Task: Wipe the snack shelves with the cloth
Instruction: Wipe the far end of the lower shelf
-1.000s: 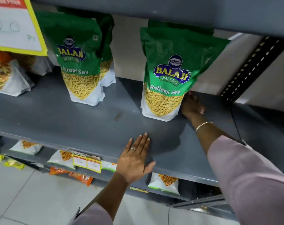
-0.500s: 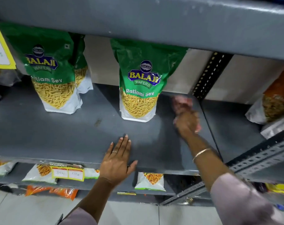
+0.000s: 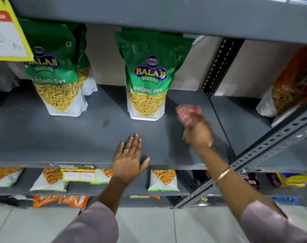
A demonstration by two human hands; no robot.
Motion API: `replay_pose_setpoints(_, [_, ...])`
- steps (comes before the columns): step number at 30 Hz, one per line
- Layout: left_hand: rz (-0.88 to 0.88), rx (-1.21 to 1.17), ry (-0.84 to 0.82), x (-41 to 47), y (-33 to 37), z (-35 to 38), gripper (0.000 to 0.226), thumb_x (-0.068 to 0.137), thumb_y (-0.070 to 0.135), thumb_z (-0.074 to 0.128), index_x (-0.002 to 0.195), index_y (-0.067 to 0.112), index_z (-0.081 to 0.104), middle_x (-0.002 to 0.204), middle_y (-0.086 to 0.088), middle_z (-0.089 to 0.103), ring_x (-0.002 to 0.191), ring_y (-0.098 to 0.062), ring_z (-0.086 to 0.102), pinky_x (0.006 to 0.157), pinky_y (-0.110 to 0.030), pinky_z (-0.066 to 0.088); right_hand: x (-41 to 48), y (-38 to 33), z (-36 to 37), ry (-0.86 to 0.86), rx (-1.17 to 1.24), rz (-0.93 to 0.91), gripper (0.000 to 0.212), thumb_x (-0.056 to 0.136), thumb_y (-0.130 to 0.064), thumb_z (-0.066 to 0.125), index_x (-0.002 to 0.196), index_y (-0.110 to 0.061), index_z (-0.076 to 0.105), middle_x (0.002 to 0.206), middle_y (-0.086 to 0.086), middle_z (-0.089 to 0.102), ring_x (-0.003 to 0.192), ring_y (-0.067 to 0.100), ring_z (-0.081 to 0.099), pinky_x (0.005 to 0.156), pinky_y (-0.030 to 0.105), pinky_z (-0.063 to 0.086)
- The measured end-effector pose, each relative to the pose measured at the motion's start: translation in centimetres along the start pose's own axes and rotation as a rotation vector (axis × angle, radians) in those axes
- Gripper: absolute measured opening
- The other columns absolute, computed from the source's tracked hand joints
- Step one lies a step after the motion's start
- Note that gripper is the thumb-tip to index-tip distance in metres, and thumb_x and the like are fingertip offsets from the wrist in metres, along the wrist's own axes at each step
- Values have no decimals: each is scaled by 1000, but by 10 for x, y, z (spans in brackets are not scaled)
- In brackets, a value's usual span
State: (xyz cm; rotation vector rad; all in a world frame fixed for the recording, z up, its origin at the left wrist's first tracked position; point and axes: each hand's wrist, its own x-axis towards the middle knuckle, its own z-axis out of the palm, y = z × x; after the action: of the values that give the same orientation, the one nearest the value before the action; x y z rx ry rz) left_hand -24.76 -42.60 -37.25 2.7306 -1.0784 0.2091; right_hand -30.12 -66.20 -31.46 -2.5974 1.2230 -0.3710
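Note:
A grey metal shelf (image 3: 44,137) holds green snack bags. One green bag (image 3: 147,81) stands upright at the middle, a second green bag (image 3: 56,79) stands at the left. My right hand (image 3: 199,135), blurred by motion, grips a pink-red cloth (image 3: 187,113) pressed on the shelf just right of the middle bag. My left hand (image 3: 130,160) lies flat, fingers spread, on the shelf's front edge, holding nothing.
A small smudge (image 3: 105,123) marks the shelf between the bags. A perforated upright post (image 3: 219,67) bounds the shelf on the right, with an orange bag (image 3: 293,85) beyond it. A yellow price card (image 3: 9,35) hangs top left. Lower shelves (image 3: 100,188) carry more packets.
My right hand came out from behind the middle bag and moved forward along the shelf's right side with the cloth. The left hand stayed flat on the front edge.

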Motion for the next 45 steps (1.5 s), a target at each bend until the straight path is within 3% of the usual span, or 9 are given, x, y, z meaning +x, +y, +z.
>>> replay_pose_setpoints(2, [0, 1, 0, -1, 0, -1, 63, 83, 45, 37, 121, -1, 60, 131, -16, 55, 117, -28, 57, 109, -36, 15, -41, -5, 23, -18, -70, -373, 47, 90, -20, 56, 137, -17, 50, 141, 16, 51, 118, 38, 55, 93, 46, 47])
replay_pose_setpoints(4, [3, -4, -10, -1, 0, -3, 62, 91, 44, 30, 120, -1, 61, 130, -16, 56, 116, -28, 57, 109, -35, 16, -35, 11, 25, 35, -82, -426, 46, 89, -16, 55, 135, -19, 54, 142, 13, 52, 118, 39, 55, 93, 49, 47])
replay_pose_setpoints(10, [-3, -29, -68, -1, 1, -6, 78, 97, 51, 7, 122, -1, 58, 131, -17, 55, 117, -30, 56, 108, -36, 17, 17, 56, -16, 67, -69, 198, 39, 95, -21, 40, 132, -14, 47, 134, 19, 48, 121, 40, 45, 101, 48, 40])
replay_pose_setpoints(17, [5, -27, -100, 0, 1, -6, 79, 97, 51, 6, 121, -2, 59, 130, -17, 56, 116, -30, 57, 109, -35, 14, -33, 18, 22, -10, -128, -450, 46, 86, -19, 59, 132, -24, 55, 135, 13, 57, 111, 39, 58, 88, 49, 50])
replay_pose_setpoints(20, [10, -23, -86, -1, 1, -6, 79, 97, 51, 5, 122, -2, 58, 131, -18, 55, 117, -31, 56, 108, -36, 16, 6, 34, 8, -73, -65, -103, 35, 89, -24, 52, 124, -22, 54, 123, 13, 59, 107, 33, 59, 93, 45, 51])
replay_pose_setpoints(24, [6, -20, -37, 2, 0, -3, 81, 96, 53, 3, 124, -2, 56, 132, -18, 54, 122, -28, 50, 102, -42, 24, 51, 73, -18, 350, -78, 538, 48, 77, -24, 71, 123, -19, 57, 117, 15, 64, 105, 34, 62, 89, 40, 53])
replay_pose_setpoints(27, [7, -26, -18, 1, 0, 0, 77, 96, 53, 4, 125, -1, 51, 132, -18, 54, 124, -26, 40, 102, -42, 24, 68, 91, -13, 15, 102, 692, 51, 95, -16, 47, 144, -13, 35, 154, 23, 28, 139, 41, 29, 114, 52, 25])
replay_pose_setpoints(37, [-5, -10, -42, 2, 0, 0, 79, 96, 53, 3, 126, -1, 52, 134, -18, 53, 123, -28, 49, 103, -42, 23, 56, 47, -8, 103, 215, -9, 47, 91, -17, 39, 135, -19, 54, 126, 16, 63, 114, 37, 57, 96, 47, 51])
replay_pose_setpoints(45, [-3, 13, -90, 2, -1, -1, 83, 96, 54, 1, 125, -2, 56, 134, -17, 53, 120, -32, 53, 103, -42, 22, 34, 10, 10, -150, 56, -434, 46, 94, -17, 51, 139, -24, 50, 147, 5, 47, 130, 30, 41, 111, 39, 35])
